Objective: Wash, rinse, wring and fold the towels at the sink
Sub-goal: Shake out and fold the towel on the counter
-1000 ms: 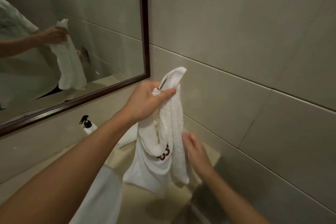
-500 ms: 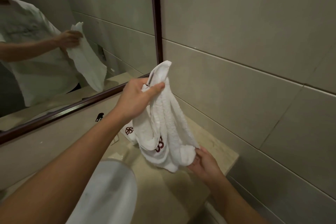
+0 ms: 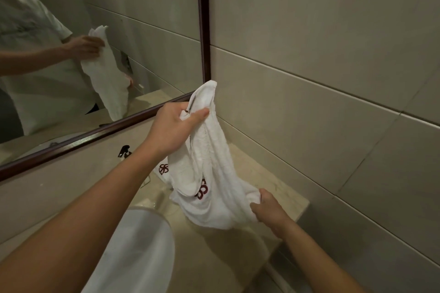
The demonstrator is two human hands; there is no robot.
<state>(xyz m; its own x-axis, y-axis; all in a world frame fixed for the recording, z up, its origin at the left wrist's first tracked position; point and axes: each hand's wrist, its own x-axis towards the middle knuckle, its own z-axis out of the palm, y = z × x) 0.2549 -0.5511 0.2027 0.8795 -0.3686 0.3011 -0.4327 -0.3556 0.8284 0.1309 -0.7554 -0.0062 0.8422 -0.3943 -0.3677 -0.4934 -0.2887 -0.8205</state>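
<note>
So a white towel [image 3: 209,173] is being held up over the beige stone bench [image 3: 281,192], right in the corner where the mirror [image 3: 119,31] meets the tiled wall [image 3: 321,78]. The top end is gripped by the left hand [image 3: 173,126], with the thumb pressed over the bunched cloth and a small dark label sticking out just above it. The lower edge is pinched by the right hand [image 3: 266,209], fingers [image 3: 256,208] curled into the fabric, so the towel is stretched on a slant between the two hands and hangs clear of the bench. A dark red logo is seen on a lower fold. A second towel [image 3: 164,171] with the same logo is lying on the bench behind it, partly hidden. A pump bottle [image 3: 125,151] is tucked behind the left forearm, and the white sink [image 3: 142,245] rim is seen below that arm. The towel and one arm are reflected in the mirror too.
</note>
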